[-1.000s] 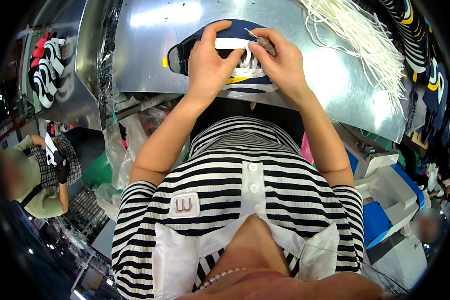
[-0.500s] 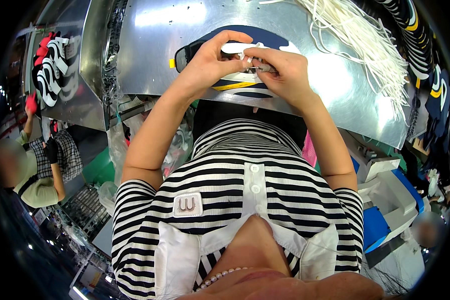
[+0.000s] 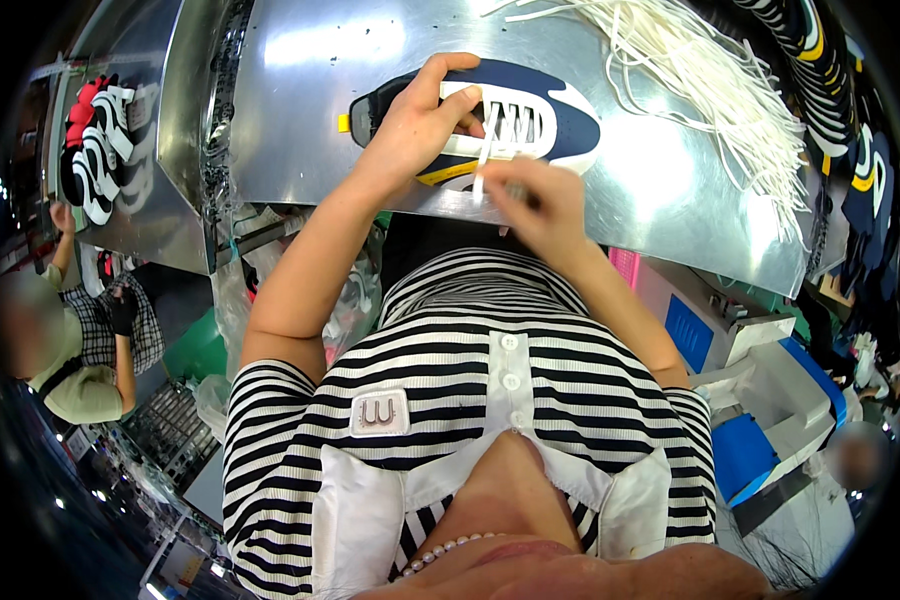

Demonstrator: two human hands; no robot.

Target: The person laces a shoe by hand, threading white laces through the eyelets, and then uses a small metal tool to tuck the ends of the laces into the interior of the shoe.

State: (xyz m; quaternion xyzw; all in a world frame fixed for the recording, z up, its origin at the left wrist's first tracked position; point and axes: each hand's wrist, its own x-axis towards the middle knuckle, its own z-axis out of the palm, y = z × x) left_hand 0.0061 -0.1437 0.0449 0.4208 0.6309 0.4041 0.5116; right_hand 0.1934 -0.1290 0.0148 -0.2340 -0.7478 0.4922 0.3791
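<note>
A navy shoe upper [image 3: 577, 125] with a white lacing panel, a yellow stripe and a black heel lies on its side on the metal table, toe to the right. White lace crosses its front eyelets. My left hand [image 3: 410, 130] is closed on the upper near the tongue opening, its fingertips partly hidden. From the eyelets a white shoelace [image 3: 485, 150] stretches toward me. My right hand [image 3: 548, 205], smeared by motion, has its fingers curled at this lace, beside the upper's near edge.
A loose bundle of white shoelaces [image 3: 710, 95] covers the table's [image 3: 310, 120] far right. Dark striped uppers [image 3: 825, 110] hang beyond it. Black-and-white sandals [image 3: 98, 165] sit on a left-hand surface, near another person [image 3: 75, 350]. White and blue boxes [image 3: 760, 430] stand at lower right.
My right hand has moved from the eyelets toward me, drawing the lace out. My left hand stays on the upper, its fingers shifted. The lacing now shows.
</note>
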